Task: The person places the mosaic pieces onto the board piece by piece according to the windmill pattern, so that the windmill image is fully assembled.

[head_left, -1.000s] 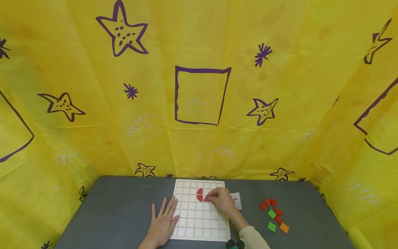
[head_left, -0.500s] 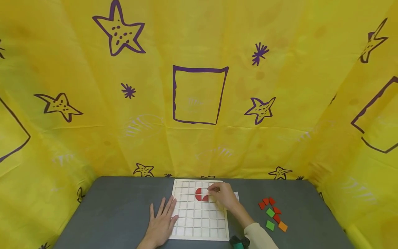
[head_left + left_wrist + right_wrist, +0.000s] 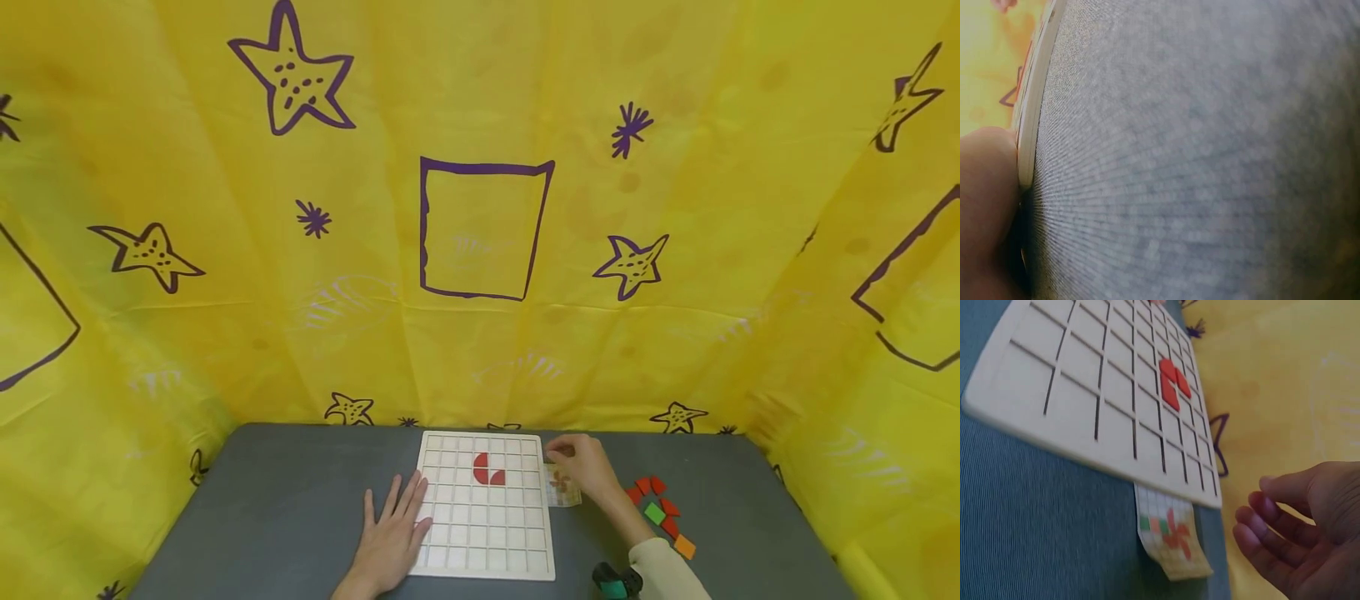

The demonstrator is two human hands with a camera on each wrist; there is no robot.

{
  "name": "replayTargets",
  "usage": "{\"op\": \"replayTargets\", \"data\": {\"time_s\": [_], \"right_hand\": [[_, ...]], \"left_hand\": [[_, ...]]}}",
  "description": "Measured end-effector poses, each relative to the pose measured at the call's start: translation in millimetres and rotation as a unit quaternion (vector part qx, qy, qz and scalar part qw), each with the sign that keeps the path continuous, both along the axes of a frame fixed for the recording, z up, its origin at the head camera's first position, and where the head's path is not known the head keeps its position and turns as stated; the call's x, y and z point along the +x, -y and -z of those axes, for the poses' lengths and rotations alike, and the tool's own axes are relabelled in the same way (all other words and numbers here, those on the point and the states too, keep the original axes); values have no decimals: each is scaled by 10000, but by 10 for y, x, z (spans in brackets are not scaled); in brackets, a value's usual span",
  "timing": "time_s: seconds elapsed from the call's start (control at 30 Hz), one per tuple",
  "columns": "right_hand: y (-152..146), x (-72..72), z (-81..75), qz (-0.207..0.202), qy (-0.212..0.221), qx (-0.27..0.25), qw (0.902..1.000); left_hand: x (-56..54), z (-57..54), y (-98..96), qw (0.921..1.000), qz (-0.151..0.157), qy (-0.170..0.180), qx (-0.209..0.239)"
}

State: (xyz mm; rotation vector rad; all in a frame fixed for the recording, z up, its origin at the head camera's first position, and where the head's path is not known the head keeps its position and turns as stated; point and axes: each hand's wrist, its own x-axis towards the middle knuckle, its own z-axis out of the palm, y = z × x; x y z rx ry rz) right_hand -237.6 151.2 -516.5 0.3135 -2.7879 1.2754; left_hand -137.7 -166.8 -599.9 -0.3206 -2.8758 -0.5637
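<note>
My left hand [image 3: 387, 533] rests with straight, spread fingers on the left edge of a white gridded board [image 3: 483, 542]. In the left wrist view, part of that hand [image 3: 985, 194] sits against the board's rim [image 3: 1034, 112]. Three red pieces lie in neighbouring cells: two form a half disc [image 3: 481, 469], and a rounded one [image 3: 497, 477] is at their lower right. My right hand [image 3: 588, 467] hovers past the board's right edge, beside a pattern card [image 3: 562, 493]. In the right wrist view its fingers [image 3: 1272, 522] are loosely bent and hold nothing.
Right of my right forearm lie several loose red pieces [image 3: 670, 507], a green tile [image 3: 655, 512] and an orange tile [image 3: 684, 547]. The card [image 3: 1169, 528] is partly under the board's edge, its free end curled up. Yellow cloth [image 3: 480, 358] hangs behind the grey table [image 3: 315, 467].
My right hand has let go of the lower-right red piece and moved right, off the board, uncovering the card. My sleeve now hides one green tile. The left hand has stayed put.
</note>
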Motion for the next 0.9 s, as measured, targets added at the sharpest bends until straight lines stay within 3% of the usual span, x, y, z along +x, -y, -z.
{"op": "replayTargets", "data": {"time_s": [0.5, 0.9], "right_hand": [[-469, 42, 57, 410, 59, 126, 9991], [-899, 180, 113, 611, -107, 940, 9936]], "left_hand": [[-2, -22, -6, 10000, 35, 3, 39], [-23, 73, 17, 9996, 28, -279, -50]]}}
